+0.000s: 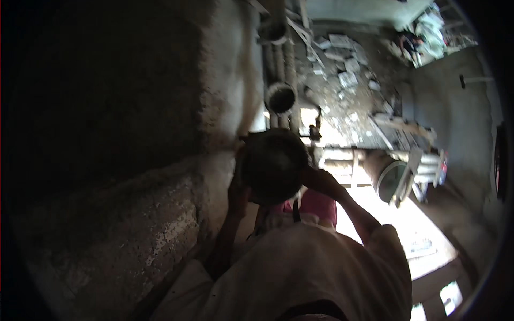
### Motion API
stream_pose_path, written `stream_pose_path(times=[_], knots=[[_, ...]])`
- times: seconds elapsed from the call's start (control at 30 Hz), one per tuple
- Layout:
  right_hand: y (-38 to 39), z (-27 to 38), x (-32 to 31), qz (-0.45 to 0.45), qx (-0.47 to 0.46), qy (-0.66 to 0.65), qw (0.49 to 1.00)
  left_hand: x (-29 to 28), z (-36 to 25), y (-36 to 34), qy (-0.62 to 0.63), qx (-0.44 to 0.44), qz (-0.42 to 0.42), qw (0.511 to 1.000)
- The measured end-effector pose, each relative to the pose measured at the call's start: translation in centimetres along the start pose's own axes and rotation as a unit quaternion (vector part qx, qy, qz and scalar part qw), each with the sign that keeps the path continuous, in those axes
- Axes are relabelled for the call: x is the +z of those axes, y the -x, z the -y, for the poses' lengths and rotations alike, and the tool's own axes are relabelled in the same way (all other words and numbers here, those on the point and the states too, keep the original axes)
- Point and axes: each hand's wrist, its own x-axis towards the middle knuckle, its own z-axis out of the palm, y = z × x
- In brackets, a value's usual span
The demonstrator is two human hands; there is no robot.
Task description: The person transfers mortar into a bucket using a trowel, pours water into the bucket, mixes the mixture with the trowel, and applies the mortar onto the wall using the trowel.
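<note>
A dark round bowl-like vessel [274,165] is held in front of my body, with its details lost in shadow. On its left side my left hand [239,184] grips the edge, fingers partly hidden in the dark. From the other side my right hand [317,181] closes on its lower right rim. Just beyond the vessel, a small round pot [281,98] with a dark mouth sits on wooden poles. Another round container [274,33] is farther up the same poles.
A rough plaster wall [230,69] runs close along my left. Poles [340,155] cross at the right, beside a large round-mouthed container [391,179] and planks [407,176]. Pale rubble [348,79] covers the ground below. A person [409,45] is at the far right.
</note>
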Motion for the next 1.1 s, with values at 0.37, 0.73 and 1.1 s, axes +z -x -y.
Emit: stream_pose_path(times=[0.37, 0.73, 1.1], knots=[[-4.9, 3.7, 6.2, 0.195, -0.104, 0.073, 0.973, -2.1, 1.9, 8.9, 0.156, -0.040, -0.226, 0.961], [-12.0, 12.3, 9.1, 0.289, 0.025, -0.260, 0.921, -9.2, 5.0, 8.0, 0.230, -0.115, -0.307, 0.916], [-21.9, 17.5, -1.2, 0.246, 0.229, -0.459, 0.823, -12.2, 7.1, -4.9, 0.355, -0.072, -0.321, 0.875]])
